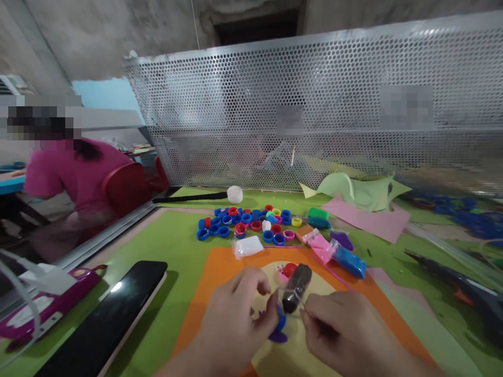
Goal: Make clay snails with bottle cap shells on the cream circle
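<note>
Brown clay packet [296, 288], clear-wrapped: held between both hands, long axis tilted from upper right to lower left. Left hand [236, 319] pinches its lower end; right hand [346, 330] pinches the wrapper edge, equally near. Beneath: yellow disc [286, 356] on orange sheet [212, 283], green table [173, 241]. Beyond: bottle caps [243, 222], perforated metal screen [314, 104].

Soft, dim light; phone [118, 309] glare; edges warped, blurry.

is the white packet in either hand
No, the white packet lies by the bottle caps; the left hand and right hand hold a brown packet.
</note>
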`<state>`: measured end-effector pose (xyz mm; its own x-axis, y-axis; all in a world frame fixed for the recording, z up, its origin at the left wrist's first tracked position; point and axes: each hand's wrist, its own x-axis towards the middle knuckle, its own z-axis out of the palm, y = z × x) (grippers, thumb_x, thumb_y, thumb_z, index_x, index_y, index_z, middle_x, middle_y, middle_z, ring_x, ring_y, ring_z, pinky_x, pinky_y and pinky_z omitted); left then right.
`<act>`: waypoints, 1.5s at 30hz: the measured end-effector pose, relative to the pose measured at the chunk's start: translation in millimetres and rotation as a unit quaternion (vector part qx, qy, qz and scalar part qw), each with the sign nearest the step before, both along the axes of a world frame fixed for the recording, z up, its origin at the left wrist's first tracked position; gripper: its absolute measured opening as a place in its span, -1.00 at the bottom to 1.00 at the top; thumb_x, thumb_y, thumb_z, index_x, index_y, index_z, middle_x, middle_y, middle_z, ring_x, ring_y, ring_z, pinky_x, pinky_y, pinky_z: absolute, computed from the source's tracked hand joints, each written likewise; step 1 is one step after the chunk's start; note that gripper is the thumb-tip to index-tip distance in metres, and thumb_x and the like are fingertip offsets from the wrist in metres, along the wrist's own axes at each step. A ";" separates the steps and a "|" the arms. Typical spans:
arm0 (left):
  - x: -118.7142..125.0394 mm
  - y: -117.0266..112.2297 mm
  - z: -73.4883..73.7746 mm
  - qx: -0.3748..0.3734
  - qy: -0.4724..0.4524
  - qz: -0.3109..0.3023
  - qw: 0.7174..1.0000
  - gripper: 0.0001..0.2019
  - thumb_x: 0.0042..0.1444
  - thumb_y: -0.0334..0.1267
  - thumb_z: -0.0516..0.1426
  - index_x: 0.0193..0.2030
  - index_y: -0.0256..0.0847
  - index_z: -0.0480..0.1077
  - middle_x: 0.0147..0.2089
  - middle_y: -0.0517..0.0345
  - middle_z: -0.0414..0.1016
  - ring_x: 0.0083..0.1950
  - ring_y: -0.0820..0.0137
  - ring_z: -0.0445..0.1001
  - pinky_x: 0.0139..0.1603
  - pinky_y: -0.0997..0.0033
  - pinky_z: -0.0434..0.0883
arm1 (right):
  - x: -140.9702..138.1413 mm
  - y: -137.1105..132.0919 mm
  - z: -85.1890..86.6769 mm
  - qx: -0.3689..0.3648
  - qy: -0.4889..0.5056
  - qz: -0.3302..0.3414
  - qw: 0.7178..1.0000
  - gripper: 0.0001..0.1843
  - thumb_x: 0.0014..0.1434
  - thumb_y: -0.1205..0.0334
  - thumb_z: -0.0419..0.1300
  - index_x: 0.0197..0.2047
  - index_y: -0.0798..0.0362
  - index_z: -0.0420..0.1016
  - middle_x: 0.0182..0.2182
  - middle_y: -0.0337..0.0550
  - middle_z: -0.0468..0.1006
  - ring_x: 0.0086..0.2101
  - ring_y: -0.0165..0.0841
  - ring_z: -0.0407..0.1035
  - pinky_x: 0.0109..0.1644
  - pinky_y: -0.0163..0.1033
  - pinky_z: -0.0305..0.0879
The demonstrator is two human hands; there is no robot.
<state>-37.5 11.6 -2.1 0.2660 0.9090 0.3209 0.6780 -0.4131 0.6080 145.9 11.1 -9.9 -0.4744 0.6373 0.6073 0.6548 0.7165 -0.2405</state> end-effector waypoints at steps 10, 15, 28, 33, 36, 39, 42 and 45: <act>-7.9 -7.8 -2.6 0.020 -0.120 -0.121 0.985 -0.80 0.12 -0.49 -0.06 -0.27 -0.12 0.29 -0.25 0.15 0.33 -0.35 0.48 0.44 -0.42 0.58 0.47 | 4.0 0.6 12.6 -0.056 0.016 -0.024 0.998 -0.83 0.16 0.19 0.04 -0.44 0.05 0.22 -0.59 -0.28 0.33 -0.57 -0.46 0.26 -0.55 -0.40 0.22; -7.6 -15.1 1.9 -0.102 -0.314 -0.119 0.936 -0.82 0.14 -0.41 -0.02 -0.29 -0.11 0.38 -0.30 0.19 0.26 -0.51 0.52 0.45 -0.60 0.55 0.52 | 4.8 2.8 25.7 0.117 0.014 -0.049 0.992 -0.41 0.00 -0.11 0.20 -0.04 0.13 0.26 -0.12 0.14 0.40 -0.08 -0.09 0.32 -0.12 -0.02 0.34; -10.5 -12.6 24.5 0.095 -0.164 -0.091 0.978 -0.84 -0.01 -0.49 0.14 -0.43 -0.16 0.49 -0.28 0.10 0.49 -0.34 0.40 0.54 -0.43 0.62 0.50 | 7.3 -12.5 35.3 0.151 -0.045 -0.015 0.987 -0.68 0.14 0.04 0.13 -0.12 0.08 0.33 -0.32 -0.13 0.55 -0.31 -0.31 0.45 -0.11 -0.22 0.39; -6.9 -6.4 22.9 0.027 -0.185 -0.101 0.977 -0.82 0.03 -0.47 0.12 -0.41 -0.14 0.52 -0.04 0.06 0.46 -0.22 0.40 0.50 -0.27 0.52 0.51 | 5.8 -9.5 35.6 0.166 -0.067 -0.009 0.984 -0.69 0.20 0.04 0.04 -0.14 0.09 0.41 -0.34 -0.14 0.56 -0.31 -0.35 0.45 -0.16 -0.26 0.40; -6.0 -5.5 21.8 0.023 -0.172 -0.088 0.981 -0.80 0.01 -0.51 0.10 -0.45 -0.16 0.50 0.01 0.05 0.43 -0.19 0.40 0.49 -0.20 0.48 0.51 | 4.9 -9.2 36.0 0.172 -0.080 -0.007 0.982 -0.66 0.26 0.04 -0.04 -0.16 0.09 0.42 -0.32 -0.14 0.57 -0.28 -0.34 0.45 -0.14 -0.24 0.39; -5.7 -6.4 21.8 0.024 -0.171 -0.087 0.981 -0.79 -0.01 -0.52 0.09 -0.51 -0.18 0.48 0.02 0.05 0.42 -0.18 0.40 0.49 -0.20 0.50 0.50 | 4.2 -10.1 36.1 0.183 -0.086 -0.002 0.979 -0.64 0.29 0.07 -0.10 -0.18 0.10 0.42 -0.33 -0.18 0.57 -0.28 -0.38 0.44 -0.10 -0.26 0.37; -5.3 -7.1 23.1 0.024 -0.168 -0.088 0.981 -0.79 -0.02 -0.52 0.09 -0.54 -0.20 0.47 0.00 0.04 0.42 -0.18 0.41 0.49 -0.20 0.52 0.50 | 3.5 -10.8 35.6 0.185 -0.074 0.000 0.980 -0.64 0.31 0.09 -0.11 -0.19 0.10 0.42 -0.35 -0.20 0.57 -0.30 -0.40 0.44 -0.12 -0.30 0.36; -5.1 -7.2 24.6 0.015 -0.167 -0.092 0.982 -0.79 -0.04 -0.53 0.10 -0.58 -0.22 0.45 0.00 0.02 0.42 -0.19 0.40 0.49 -0.32 0.58 0.50 | 2.4 -11.1 35.8 0.182 -0.067 0.006 0.981 -0.65 0.30 0.08 -0.09 -0.17 0.12 0.42 -0.34 -0.18 0.57 -0.29 -0.38 0.43 -0.15 -0.29 0.37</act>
<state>-42.5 4.4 22.5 0.3007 0.8445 0.4433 0.3553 -0.5305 0.7696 148.3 0.1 25.9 -0.5711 0.3835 0.7258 0.6545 0.7464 0.1206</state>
